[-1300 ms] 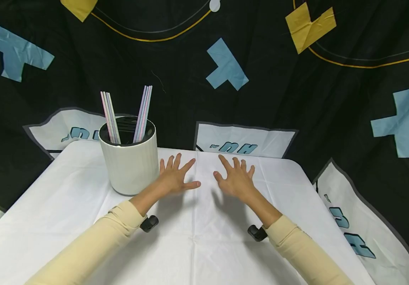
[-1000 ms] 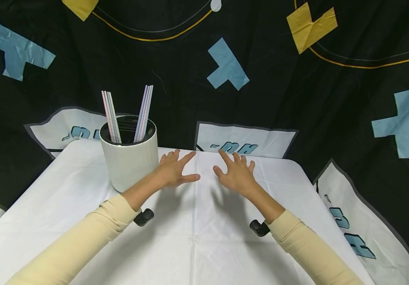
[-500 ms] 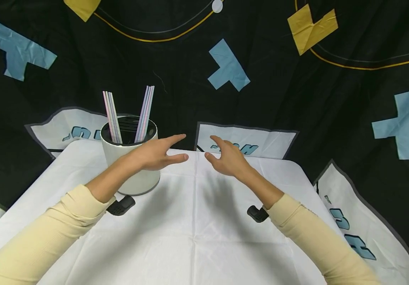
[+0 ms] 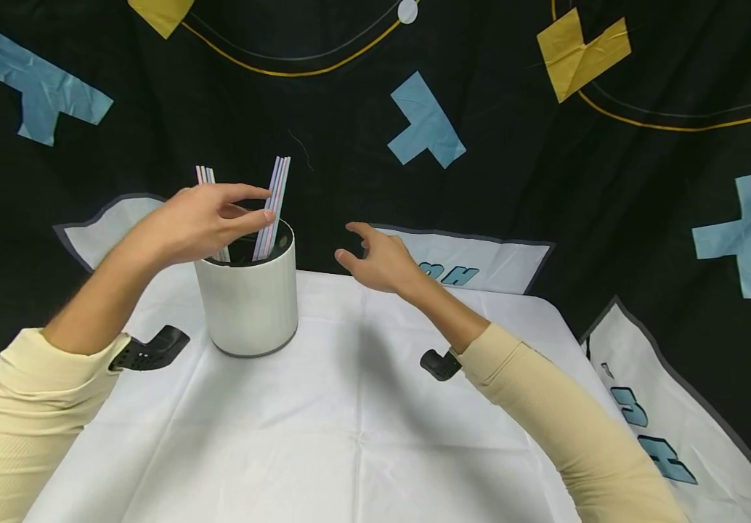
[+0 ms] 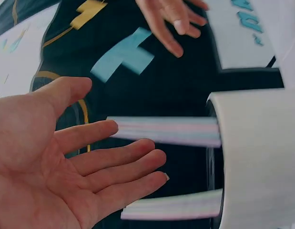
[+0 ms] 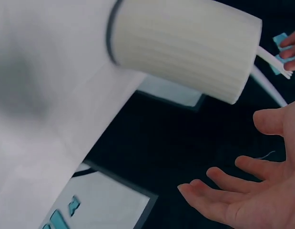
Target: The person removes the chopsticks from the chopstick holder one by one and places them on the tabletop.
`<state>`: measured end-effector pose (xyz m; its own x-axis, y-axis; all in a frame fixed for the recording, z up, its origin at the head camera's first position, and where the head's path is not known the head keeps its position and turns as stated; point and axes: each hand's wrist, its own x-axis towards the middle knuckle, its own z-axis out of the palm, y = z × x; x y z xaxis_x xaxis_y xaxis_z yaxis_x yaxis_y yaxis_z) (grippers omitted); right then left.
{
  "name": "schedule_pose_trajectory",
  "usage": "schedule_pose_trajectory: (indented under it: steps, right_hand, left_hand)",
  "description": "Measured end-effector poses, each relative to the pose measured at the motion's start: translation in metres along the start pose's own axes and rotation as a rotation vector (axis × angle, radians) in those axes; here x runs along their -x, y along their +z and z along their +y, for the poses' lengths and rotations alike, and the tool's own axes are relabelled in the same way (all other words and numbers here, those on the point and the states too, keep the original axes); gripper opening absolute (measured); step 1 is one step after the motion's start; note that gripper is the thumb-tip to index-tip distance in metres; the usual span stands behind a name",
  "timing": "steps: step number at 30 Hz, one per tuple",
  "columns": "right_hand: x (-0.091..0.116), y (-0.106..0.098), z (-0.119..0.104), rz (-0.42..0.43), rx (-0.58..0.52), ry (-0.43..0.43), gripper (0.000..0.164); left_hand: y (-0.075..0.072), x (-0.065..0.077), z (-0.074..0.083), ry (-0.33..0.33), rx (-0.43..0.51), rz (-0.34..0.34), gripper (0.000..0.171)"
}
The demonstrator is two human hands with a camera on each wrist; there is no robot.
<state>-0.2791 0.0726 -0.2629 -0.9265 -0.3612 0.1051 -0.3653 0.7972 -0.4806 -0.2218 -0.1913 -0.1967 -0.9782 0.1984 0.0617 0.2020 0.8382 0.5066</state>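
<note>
A white ribbed cylindrical holder with a dark inside stands upright at the table's back left. Two bundles of thin pastel sticks that look like drinking straws rise from it, a right bundle and a left bundle. My left hand is raised over the holder's left side, its fingers extended and thumb apart, with the fingertips overlapping the right bundle in the head view. It partly hides the left bundle. Right of the holder, my right hand hovers above the table's back edge, fingers spread and holding nothing.
A white cloth with creases covers the table. Behind it hangs a black backdrop with blue and yellow tape-like shapes. Dark wrist cameras, one on the left wrist and one on the right wrist, jut out below the sleeves.
Both hands have lifted from low over the table's middle. The left hand has moved left and up to the straws; the right hand has shifted left toward the holder. The holder stays put.
</note>
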Motion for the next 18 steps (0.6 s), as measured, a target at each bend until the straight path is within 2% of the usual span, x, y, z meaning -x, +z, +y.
schedule_pose_trajectory:
  steps: [4,7,12,18]
  right_hand:
    - [-0.010,0.000,-0.014,0.002,-0.062,0.001,0.060]
    - [-0.018,0.001,-0.022,0.002,-0.101,0.014,0.059]
    - [-0.030,0.007,-0.031,-0.014,-0.162,0.032,0.059]
    - [-0.041,0.023,-0.041,-0.036,-0.246,0.078,0.056]
  left_hand:
    - [-0.013,0.006,-0.019,-0.093,0.036,0.072,0.070]
    - [-0.017,0.010,-0.033,-0.140,0.108,0.129,0.075]
    - [-0.016,0.009,-0.051,-0.198,0.244,0.213,0.081]
    - [-0.012,0.004,-0.075,-0.272,0.323,0.325,0.077]
